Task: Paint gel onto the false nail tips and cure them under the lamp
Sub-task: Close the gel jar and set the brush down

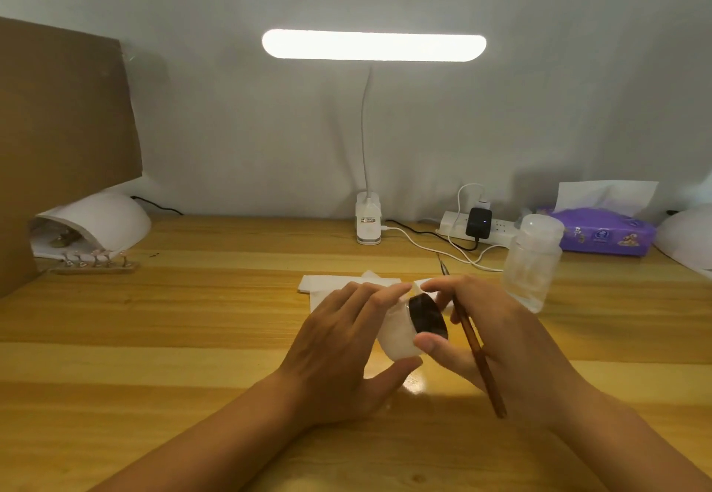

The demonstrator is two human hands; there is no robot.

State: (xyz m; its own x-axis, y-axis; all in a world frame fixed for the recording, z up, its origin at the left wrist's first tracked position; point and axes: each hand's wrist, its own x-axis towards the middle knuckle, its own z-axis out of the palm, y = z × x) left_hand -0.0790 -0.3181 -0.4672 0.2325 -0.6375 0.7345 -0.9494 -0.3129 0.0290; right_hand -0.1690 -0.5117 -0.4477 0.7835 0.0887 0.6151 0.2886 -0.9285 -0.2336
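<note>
I see the left hand [339, 341] wrapped round the white jar [397, 337]. The right hand [497, 337] pinches its dark lid [427, 316], with the brush [477, 353] tucked along the fingers. The risk, as I judge it, is twisting with that slim amber handle in the same hand: the brush could slip, or the smooth, rounded jar could tip gel onto the wooden table [192, 337] (the paper [327, 283] lies just beyond the hands). The tips [96, 258] stand on their strip far left, just before the domed white lamp [104, 218].
</note>
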